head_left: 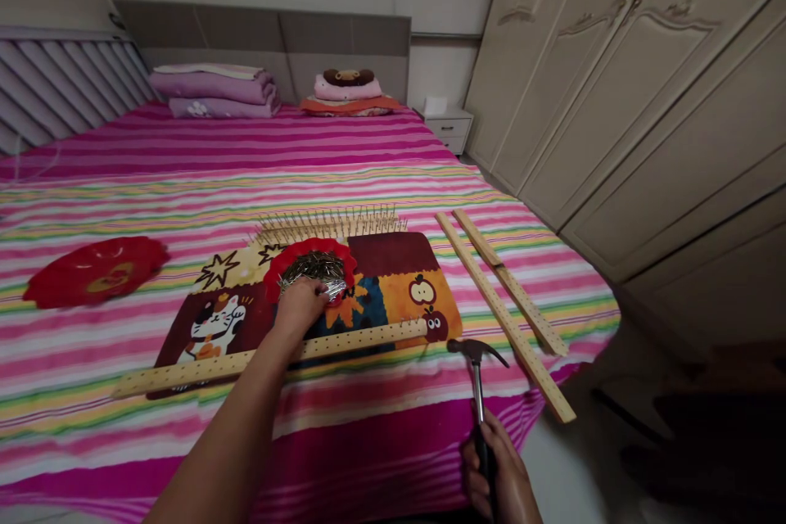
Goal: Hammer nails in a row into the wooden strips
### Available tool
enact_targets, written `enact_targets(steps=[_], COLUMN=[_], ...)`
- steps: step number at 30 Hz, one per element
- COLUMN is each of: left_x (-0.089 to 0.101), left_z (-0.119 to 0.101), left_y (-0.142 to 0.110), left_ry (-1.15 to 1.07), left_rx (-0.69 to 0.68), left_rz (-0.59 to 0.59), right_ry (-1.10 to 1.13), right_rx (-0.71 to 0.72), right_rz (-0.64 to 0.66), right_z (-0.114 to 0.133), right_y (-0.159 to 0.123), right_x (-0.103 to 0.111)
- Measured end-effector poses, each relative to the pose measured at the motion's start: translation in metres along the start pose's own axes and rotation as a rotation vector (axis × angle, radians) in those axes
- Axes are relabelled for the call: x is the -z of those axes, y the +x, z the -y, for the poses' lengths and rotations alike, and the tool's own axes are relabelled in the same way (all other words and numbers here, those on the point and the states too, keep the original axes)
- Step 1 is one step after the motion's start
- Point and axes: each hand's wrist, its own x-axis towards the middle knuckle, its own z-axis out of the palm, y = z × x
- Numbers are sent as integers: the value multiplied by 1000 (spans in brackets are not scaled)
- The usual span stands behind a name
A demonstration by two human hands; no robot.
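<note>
My left hand point(300, 307) reaches into a red scalloped dish point(347, 252) heaped with nails point(316, 266). Its fingers are bent together at the nails, and what they pinch is too small to make out. My right hand point(500, 471) grips the black handle of a claw hammer point(477, 360), head up, near the bed's front edge. Between the hands, a wooden strip point(362, 337) with rows of dark holes lies across a patterned mat point(393, 254). A few nails stand in its right end. Behind the dish is a wooden piece point(332, 225) bristling with upright nails.
Two more drilled wooden strips, a long one point(503, 311) and another point(528, 307), lie to the right on the striped bedspread point(393, 168). A red plate point(98, 268) sits at the left. Folded bedding point(214, 90) is by the headboard; a wardrobe point(614, 98) stands right.
</note>
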Motion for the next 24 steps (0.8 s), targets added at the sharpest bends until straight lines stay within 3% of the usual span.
enact_targets(steps=[7, 12, 18, 24], left_x=[2, 6, 14, 12], left_z=[-2, 2, 14, 22], left_y=[3, 3, -2, -9], left_ry=[-16, -32, -331, -679], left_rx=[34, -15, 102, 106], left_rz=[45, -29, -60, -97], right_ry=[10, 11, 5, -2], right_rx=[-13, -9, -17, -4], right_rz=[7, 27, 21, 26], right_z=[-1, 0, 4, 3], right_y=[3, 3, 0, -1], right_x=[2, 2, -2, -2])
